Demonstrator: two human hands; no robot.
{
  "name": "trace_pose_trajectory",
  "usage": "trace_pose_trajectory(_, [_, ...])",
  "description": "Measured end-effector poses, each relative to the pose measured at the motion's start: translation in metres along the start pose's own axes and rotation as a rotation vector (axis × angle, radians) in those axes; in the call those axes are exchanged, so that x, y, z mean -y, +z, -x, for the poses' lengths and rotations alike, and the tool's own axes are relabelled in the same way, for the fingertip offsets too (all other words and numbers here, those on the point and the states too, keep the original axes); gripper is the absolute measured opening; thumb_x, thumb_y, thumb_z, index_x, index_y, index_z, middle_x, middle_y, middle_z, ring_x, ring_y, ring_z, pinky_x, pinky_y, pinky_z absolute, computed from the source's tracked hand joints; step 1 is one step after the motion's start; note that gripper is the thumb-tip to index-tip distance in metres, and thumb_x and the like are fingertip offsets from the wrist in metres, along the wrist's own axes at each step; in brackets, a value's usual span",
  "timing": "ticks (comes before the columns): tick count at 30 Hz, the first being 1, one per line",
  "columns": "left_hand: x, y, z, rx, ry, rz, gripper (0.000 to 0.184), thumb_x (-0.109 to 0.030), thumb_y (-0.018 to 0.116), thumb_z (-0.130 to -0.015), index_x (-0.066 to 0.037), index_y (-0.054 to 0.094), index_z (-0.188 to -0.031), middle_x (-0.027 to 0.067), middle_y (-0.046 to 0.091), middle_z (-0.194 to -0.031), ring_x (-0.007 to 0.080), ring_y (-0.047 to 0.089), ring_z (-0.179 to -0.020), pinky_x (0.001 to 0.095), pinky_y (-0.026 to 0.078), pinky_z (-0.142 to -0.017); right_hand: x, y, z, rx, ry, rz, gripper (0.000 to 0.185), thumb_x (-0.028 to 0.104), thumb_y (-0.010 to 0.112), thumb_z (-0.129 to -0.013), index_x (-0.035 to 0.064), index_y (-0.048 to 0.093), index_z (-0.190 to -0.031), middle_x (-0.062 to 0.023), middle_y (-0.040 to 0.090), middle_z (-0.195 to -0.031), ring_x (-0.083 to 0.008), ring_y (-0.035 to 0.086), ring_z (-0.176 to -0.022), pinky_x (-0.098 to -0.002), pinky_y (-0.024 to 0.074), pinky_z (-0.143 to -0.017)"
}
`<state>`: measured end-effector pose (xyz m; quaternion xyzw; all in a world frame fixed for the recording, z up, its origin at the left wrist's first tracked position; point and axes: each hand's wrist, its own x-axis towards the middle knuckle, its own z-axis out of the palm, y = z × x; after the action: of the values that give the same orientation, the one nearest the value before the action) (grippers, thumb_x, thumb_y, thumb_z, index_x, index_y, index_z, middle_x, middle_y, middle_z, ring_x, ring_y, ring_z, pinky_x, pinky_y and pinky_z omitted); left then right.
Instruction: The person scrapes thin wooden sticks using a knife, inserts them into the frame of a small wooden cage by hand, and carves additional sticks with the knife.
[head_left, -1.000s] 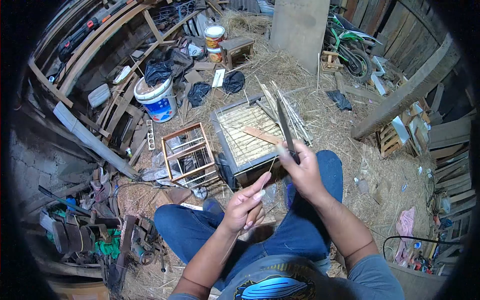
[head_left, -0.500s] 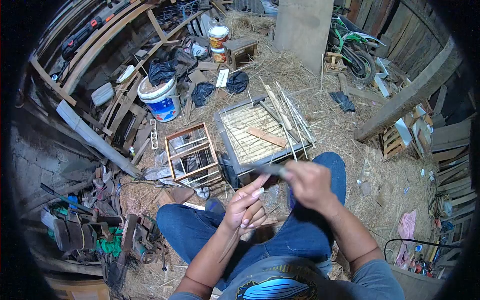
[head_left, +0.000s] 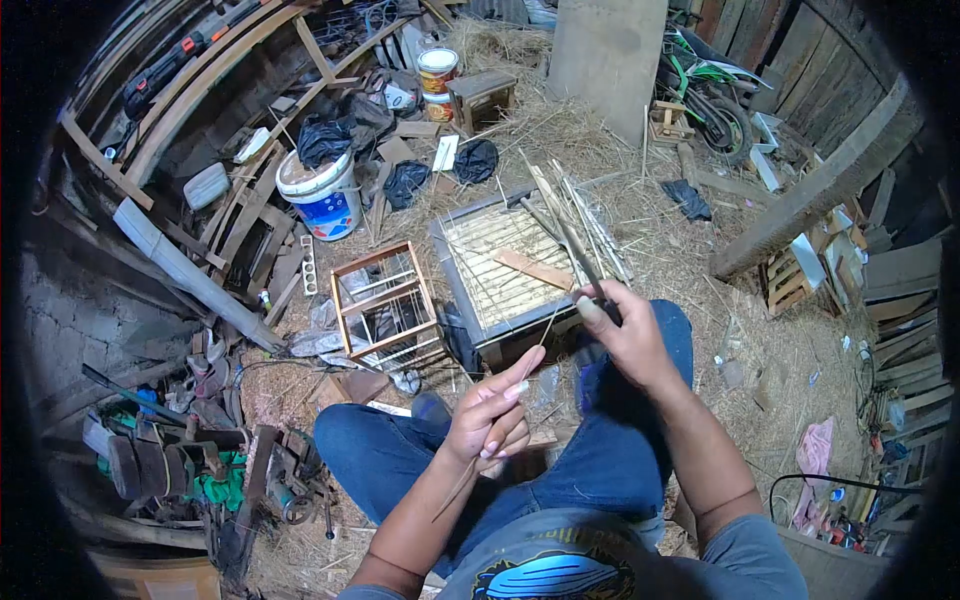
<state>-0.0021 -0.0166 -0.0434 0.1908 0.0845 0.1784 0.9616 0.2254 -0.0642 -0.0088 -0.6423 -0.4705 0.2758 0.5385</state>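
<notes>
My left hand is closed around a thin bamboo stick. One end of the stick runs back along my forearm; the other points up past my fingertips towards a low slatted stand. My right hand is wrapped round the handle of a knife, its dark blade directed forward over the stand. Knife and stick appear apart. On the stand lie a short flat piece of wood and a bundle of bamboo strips. Beside it is a small wooden frame with thin rods across it.
A white bucket with a black bag on top stands at the left. Two smaller paint pails and a small stool are farther back. A slanting wooden post and a motorbike occupy the right. Straw covers the ground.
My right hand has moved a little right and forward, and the knife has swung from lying across the stick to pointing forward. My left hand stays nearly in place with the stick.
</notes>
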Motion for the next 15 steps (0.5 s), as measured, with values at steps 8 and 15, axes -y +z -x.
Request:
trace_pose_trajectory(8, [0.004,0.005,0.0,-0.04,-0.008,-0.052,0.052,-0.014,0.041,-0.106,-0.006,0.028,-0.156,-0.0032,0.036,-0.044,0.0057,0.031,-0.033,0.0223,0.032,-0.038,0.001,0.012,-0.023,-0.026,0.198,-0.428,0.02,0.023,0.073,-0.093,0.0095,0.061,-0.084,0.0087,0.053,-0.066,-0.0004,0.04,-0.052,-0.0193,0.0279,-0.046])
trace_pose_trajectory(15, [0.003,0.0,0.004,-0.046,-0.016,-0.065,0.049,-0.015,0.039,-0.107,-0.003,0.031,-0.154,-0.003,0.037,-0.044,0.0061,0.032,-0.033,0.0224,0.032,-0.038,0.001,0.003,-0.037,-0.097,0.202,-0.479,0.019,0.021,0.072,-0.093,0.0069,0.064,-0.084,0.0065,0.058,-0.072,-0.0021,0.048,-0.063,-0.0209,0.037,-0.057])
